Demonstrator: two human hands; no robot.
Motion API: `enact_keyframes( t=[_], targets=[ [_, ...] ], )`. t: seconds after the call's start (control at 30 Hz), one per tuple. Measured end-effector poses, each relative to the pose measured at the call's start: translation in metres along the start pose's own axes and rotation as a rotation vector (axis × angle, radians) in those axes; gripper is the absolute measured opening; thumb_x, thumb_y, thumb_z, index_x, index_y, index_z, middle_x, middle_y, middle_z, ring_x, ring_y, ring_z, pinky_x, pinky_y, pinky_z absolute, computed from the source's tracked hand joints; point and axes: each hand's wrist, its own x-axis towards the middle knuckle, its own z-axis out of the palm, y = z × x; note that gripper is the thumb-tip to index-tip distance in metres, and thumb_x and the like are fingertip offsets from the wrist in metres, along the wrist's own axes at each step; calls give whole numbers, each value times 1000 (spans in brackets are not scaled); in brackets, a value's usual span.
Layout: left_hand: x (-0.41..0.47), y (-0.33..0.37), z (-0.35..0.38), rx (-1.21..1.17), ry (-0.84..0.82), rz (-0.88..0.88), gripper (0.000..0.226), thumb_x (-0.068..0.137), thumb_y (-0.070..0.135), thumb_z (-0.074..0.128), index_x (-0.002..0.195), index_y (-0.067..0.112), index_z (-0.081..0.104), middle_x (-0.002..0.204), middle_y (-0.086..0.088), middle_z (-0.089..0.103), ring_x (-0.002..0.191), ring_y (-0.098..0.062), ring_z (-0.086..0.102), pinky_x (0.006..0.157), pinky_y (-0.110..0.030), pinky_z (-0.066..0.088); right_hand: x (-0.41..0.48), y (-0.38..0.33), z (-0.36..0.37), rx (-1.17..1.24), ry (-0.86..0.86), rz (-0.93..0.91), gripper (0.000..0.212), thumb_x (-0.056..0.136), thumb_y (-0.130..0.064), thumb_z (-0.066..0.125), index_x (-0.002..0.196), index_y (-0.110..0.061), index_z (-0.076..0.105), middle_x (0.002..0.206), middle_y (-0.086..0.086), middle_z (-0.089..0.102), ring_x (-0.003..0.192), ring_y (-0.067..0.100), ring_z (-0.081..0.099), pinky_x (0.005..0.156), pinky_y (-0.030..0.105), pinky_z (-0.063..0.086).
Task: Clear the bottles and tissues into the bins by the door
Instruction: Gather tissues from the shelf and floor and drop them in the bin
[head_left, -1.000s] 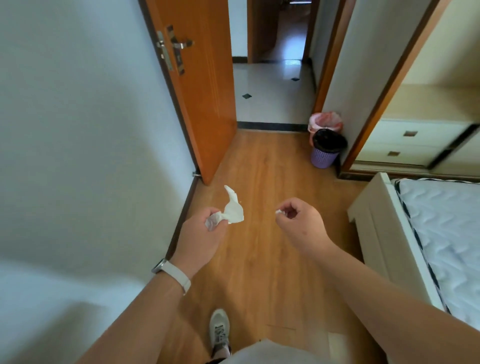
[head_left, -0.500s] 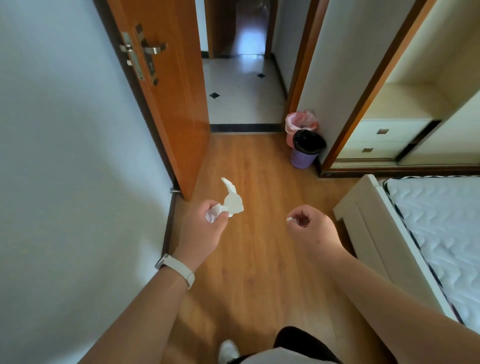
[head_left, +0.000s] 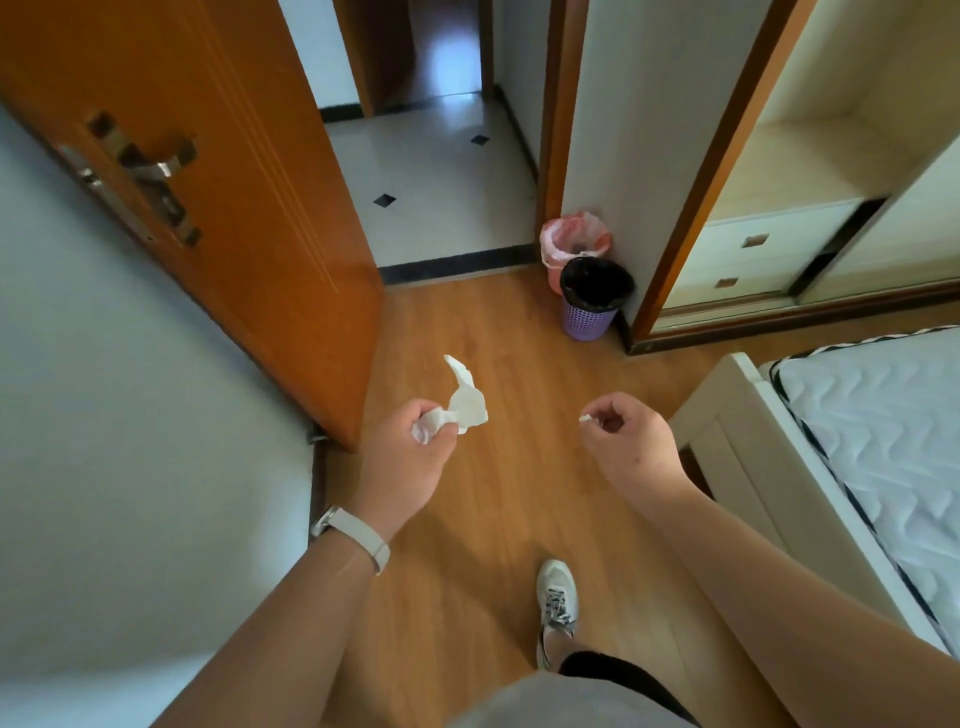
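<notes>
Head camera (wide-angle, edges perhaps bent) looks forward and down across floor (head_left: 493, 493) toward doorway (head_left: 431, 182).

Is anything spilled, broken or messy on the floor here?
Nothing stands out. The crumpled tissue is gripped in the left hand, a tiny white scrap is pinched in the right hand, and the purple bin and pink bin stand upright beside the doorway. No litter shows on the wooden floor.

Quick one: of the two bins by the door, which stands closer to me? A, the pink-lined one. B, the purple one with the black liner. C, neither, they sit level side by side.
B: the purple bin with the black liner stands in front, and the pink-lined bin sits behind it, closer to the door frame.
</notes>
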Motion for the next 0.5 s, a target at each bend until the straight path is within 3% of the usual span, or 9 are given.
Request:
enact_keyframes(
  t=[0.17,0.3,0.5],
  targets=[
    [80,56,44,45,-45,5,6,92,29,62,96,28,59,86,13,64,78,-12,62,62,-29,53,93,1,-41,-4,-24,15,8,90,-18,62,88,-26,64,82,-4,63,74,14,60,64,28,54],
    [126,90,75,68,-67,19,7,92,30,62,98,27,60,85,13,65,76,-12,62,57,-22,47,157,-3,-67,-38,-30,-27,9,91,-18,63,90,-27,63,83,-7,61,74,12,61,56,14,47],
    [187,134,98,96,-96,79,8,92,34,62,98,29,59,86,14,65,78,-13,63,67,-34,58,214,-8,-86,-17,9,-35,9,91,-19,64,91,-28,63,82,-11,61,73,8,61,56,9,43]
  ],
)
